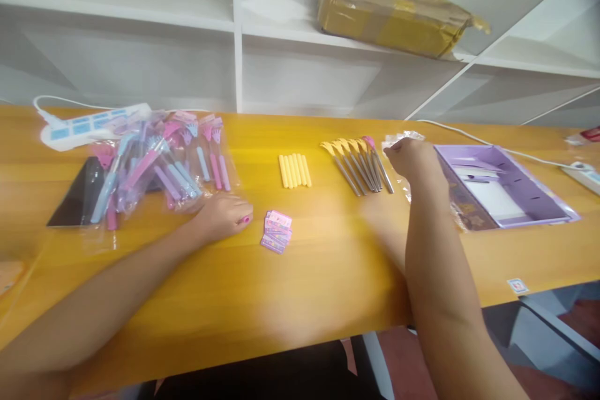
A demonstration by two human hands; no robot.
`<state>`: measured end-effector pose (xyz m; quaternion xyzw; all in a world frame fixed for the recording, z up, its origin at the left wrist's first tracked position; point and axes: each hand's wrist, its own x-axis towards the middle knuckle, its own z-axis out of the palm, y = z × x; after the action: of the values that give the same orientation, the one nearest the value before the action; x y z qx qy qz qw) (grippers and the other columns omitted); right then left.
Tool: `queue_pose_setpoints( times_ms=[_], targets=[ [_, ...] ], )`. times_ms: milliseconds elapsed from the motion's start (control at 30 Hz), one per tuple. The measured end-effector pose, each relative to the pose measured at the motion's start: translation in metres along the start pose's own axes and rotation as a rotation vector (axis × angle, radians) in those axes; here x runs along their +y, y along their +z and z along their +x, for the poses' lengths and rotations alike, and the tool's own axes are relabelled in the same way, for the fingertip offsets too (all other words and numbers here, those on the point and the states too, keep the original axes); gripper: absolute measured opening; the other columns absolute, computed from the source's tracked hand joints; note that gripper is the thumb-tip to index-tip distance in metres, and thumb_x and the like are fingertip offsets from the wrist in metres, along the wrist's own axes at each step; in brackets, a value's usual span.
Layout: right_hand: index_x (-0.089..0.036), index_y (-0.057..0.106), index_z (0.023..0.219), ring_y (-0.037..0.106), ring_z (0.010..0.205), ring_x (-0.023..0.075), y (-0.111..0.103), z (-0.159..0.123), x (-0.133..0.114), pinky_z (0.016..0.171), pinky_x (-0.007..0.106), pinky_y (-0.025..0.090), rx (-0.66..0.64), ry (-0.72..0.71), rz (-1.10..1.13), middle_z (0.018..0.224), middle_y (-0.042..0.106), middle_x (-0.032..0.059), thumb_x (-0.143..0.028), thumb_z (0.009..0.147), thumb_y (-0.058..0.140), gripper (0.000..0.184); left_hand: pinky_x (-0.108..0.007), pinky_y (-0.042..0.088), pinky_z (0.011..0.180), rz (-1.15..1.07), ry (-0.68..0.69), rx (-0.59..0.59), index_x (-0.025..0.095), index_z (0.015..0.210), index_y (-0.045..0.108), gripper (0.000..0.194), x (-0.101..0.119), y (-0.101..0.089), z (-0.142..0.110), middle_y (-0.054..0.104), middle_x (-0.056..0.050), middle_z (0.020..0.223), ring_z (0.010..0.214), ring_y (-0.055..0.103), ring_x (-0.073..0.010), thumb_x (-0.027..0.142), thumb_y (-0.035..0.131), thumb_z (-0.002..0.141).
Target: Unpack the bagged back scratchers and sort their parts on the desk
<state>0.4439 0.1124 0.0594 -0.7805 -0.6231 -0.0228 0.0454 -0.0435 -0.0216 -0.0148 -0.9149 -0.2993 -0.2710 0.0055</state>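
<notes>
My left hand is closed near the table's middle left, with the round end of a pink piece showing at its fingers; the rest of that piece is hidden. To its right lies a fanned stack of pink and purple cards. My right hand is pinched over clear plastic bags, seemingly gripping one. Beside it lie several hand-shaped back scratchers with metal rods, yellow-headed except one pink. A row of yellow handle tubes sits between the hands.
Bagged pink, blue and purple back scratchers are piled at left, by a white power strip and a dark flat object. A purple box holding papers stands at right. Above is a taped parcel on the shelf.
</notes>
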Motion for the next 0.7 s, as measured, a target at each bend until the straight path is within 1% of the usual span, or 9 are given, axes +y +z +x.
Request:
queue_pose_setpoints(
  times_ms=[133, 267, 367, 433, 500, 533, 567, 633, 700],
  targets=[
    [-0.015, 0.077, 0.104, 0.063, 0.093, 0.0265, -0.028, -0.017, -0.011, 0.081, 0.038, 0.043, 0.049, 0.051, 0.003, 0.106, 0.077, 0.0196, -0.034, 0.101, 0.062, 0.024, -0.033, 0.030, 0.060, -0.057, -0.063, 0.029, 0.023, 0.071, 0.043, 0.026, 0.007, -0.003, 0.002, 0.048, 0.004, 0.062, 0.059, 0.042, -0.0146, 0.007, 0.053, 0.088],
    [-0.018, 0.076, 0.102, 0.065, 0.091, 0.0236, -0.051, -0.049, -0.043, 0.088, 0.037, 0.047, 0.088, -0.064, 0.218, 0.104, 0.078, 0.0125, -0.038, 0.101, 0.064, 0.022, -0.030, 0.038, 0.065, -0.282, -0.322, 0.046, 0.023, 0.092, 0.052, 0.012, 0.030, -0.013, 0.009, 0.054, 0.003, 0.078, 0.066, 0.048, -0.0143, 0.012, 0.058, 0.088],
    [-0.021, 0.074, 0.102, 0.065, 0.081, 0.0196, -0.053, -0.088, -0.084, 0.084, 0.037, 0.052, -0.074, -0.340, 0.469, 0.097, 0.076, 0.0066, -0.043, 0.102, 0.061, 0.026, -0.031, 0.046, 0.075, -0.630, -0.529, 0.053, 0.021, 0.107, 0.059, 0.017, 0.052, -0.015, 0.017, 0.060, -0.002, 0.093, 0.082, 0.057, -0.0166, 0.015, 0.052, 0.092],
    [-0.022, 0.073, 0.106, 0.067, 0.081, 0.0186, -0.046, -0.119, -0.114, 0.080, 0.036, 0.056, -0.227, -0.612, 0.635, 0.102, 0.076, 0.0065, -0.046, 0.103, 0.062, 0.027, -0.031, 0.049, 0.072, -0.951, -0.715, 0.068, 0.020, 0.109, 0.062, 0.018, 0.062, -0.011, 0.021, 0.064, -0.004, 0.095, 0.083, 0.061, -0.0170, 0.020, 0.048, 0.099],
    [-0.024, 0.069, 0.123, 0.069, 0.086, 0.0194, -0.033, -0.149, -0.143, 0.079, 0.037, 0.061, -0.323, -0.796, 0.776, 0.116, 0.073, 0.0078, -0.051, 0.101, 0.067, 0.035, -0.029, 0.051, 0.067, -1.245, -0.899, 0.088, 0.018, 0.109, 0.065, 0.017, 0.068, -0.005, 0.024, 0.068, -0.005, 0.094, 0.079, 0.065, -0.0169, 0.023, 0.052, 0.100],
    [-0.026, 0.065, 0.133, 0.070, 0.093, 0.0213, -0.026, -0.162, -0.155, 0.084, 0.040, 0.063, -0.334, -0.885, 0.817, 0.126, 0.070, 0.0091, -0.053, 0.098, 0.073, 0.045, -0.030, 0.053, 0.068, -1.359, -0.970, 0.106, 0.017, 0.109, 0.066, 0.016, 0.069, -0.002, 0.025, 0.070, -0.006, 0.093, 0.080, 0.068, -0.0175, 0.024, 0.057, 0.099],
    [-0.028, 0.059, 0.144, 0.071, 0.108, 0.0253, -0.020, -0.173, -0.165, 0.095, 0.045, 0.064, -0.324, -0.966, 0.824, 0.136, 0.065, 0.0110, -0.053, 0.093, 0.080, 0.060, -0.030, 0.055, 0.071, -1.452, -1.020, 0.129, 0.017, 0.109, 0.067, 0.015, 0.070, 0.001, 0.026, 0.073, -0.007, 0.095, 0.082, 0.071, -0.0187, 0.024, 0.062, 0.097],
    [-0.030, 0.047, 0.158, 0.061, 0.137, 0.0335, -0.008, -0.188, -0.178, 0.115, 0.054, 0.057, -0.269, -1.089, 0.793, 0.153, 0.054, 0.0143, -0.046, 0.085, 0.090, 0.087, -0.033, 0.060, 0.078, -1.598, -1.062, 0.188, 0.015, 0.110, 0.069, 0.019, 0.070, 0.004, 0.026, 0.077, -0.010, 0.101, 0.090, 0.076, -0.0220, 0.025, 0.073, 0.094],
    [-0.031, 0.039, 0.165, 0.050, 0.150, 0.0369, 0.002, -0.194, -0.184, 0.123, 0.060, 0.050, -0.224, -1.146, 0.758, 0.159, 0.048, 0.0162, -0.039, 0.083, 0.093, 0.099, -0.037, 0.063, 0.083, -1.695, -1.054, 0.227, 0.014, 0.112, 0.070, 0.026, 0.070, 0.005, 0.026, 0.079, -0.013, 0.109, 0.096, 0.078, -0.0248, 0.028, 0.080, 0.093]
  ],
)
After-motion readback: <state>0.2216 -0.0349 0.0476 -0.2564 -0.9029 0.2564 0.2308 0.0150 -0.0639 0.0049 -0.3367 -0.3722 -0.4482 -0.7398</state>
